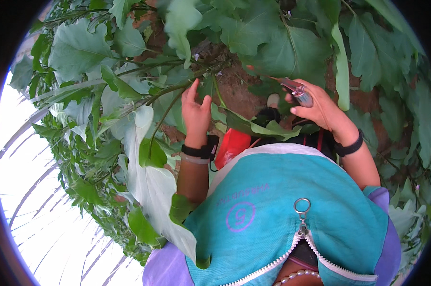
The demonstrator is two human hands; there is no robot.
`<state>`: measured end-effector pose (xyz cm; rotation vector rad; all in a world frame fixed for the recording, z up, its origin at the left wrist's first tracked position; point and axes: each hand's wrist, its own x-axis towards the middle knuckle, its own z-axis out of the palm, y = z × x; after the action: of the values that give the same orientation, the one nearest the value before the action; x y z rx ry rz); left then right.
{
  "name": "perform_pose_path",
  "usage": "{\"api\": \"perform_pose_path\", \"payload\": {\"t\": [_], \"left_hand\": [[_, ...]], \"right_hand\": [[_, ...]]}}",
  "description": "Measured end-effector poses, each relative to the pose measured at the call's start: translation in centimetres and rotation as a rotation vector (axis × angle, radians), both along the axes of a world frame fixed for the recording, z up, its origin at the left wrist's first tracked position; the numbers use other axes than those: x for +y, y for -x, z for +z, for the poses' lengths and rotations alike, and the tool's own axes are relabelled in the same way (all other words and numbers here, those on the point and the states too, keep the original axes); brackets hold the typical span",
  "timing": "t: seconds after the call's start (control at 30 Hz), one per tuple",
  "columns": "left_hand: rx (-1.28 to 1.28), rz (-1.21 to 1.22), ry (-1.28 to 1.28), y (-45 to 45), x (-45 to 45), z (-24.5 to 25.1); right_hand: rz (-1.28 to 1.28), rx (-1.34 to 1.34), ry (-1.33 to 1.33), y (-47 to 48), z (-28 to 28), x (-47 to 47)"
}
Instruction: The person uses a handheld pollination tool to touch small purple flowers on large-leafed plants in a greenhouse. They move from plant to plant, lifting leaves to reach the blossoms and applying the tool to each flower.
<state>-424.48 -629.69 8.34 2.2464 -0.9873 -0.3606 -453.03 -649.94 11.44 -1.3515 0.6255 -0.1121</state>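
My left hand [195, 114] is raised with thumb and fingers apart, and I see nothing held in it. Its fingertips are at a leafy branch [165, 90] of what looks like an eggplant plant; whether they press on it I cannot tell. My right hand [317, 105] is closed around a small handheld tool [298, 93] with a shiny metal body. A thin orange-brown tip points from the tool towards the stems at the left. A thin tan cord or tube [320, 107] runs across that hand to the wrist. Small pale purple flowers [196, 56] show among the stems.
Broad leaves [290, 50] hang ahead and at the right. One long leaf [149, 193] lies over my left arm and shirt. A red plastic bag or pouch [233, 144] is at my waist. Brown soil [237, 85] and a shoe [272, 100] show below.
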Motion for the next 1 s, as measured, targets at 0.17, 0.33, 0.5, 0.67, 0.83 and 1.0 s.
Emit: {"api": "perform_pose_path", "payload": {"t": [0.17,0.33,0.5,0.67,0.83,1.0], "left_hand": [[0.076,0.060,0.051,0.3,-0.6,-1.2],[0.239,0.169,0.114,0.5,-0.4,-1.8],[0.503,0.252,0.280,0.0,-0.5,-1.8],[0.569,0.266,0.317,-0.2,-0.4,-1.9],[0.526,0.256,0.274,-0.6,-0.5,-2.2],[0.467,0.262,0.293,-0.6,-0.8,-2.4]], "right_hand": [[0.152,-0.208,0.129,-4.1,-1.3,1.1],[0.242,-0.162,0.094,-5.6,-1.8,2.1],[0.308,-0.168,0.141,-5.6,-1.7,1.8],[0.313,-0.154,0.170,-5.8,-1.2,1.9],[0.323,-0.173,0.152,-5.9,-0.9,2.2],[0.293,-0.197,0.228,-5.5,-1.0,2.3]]}}
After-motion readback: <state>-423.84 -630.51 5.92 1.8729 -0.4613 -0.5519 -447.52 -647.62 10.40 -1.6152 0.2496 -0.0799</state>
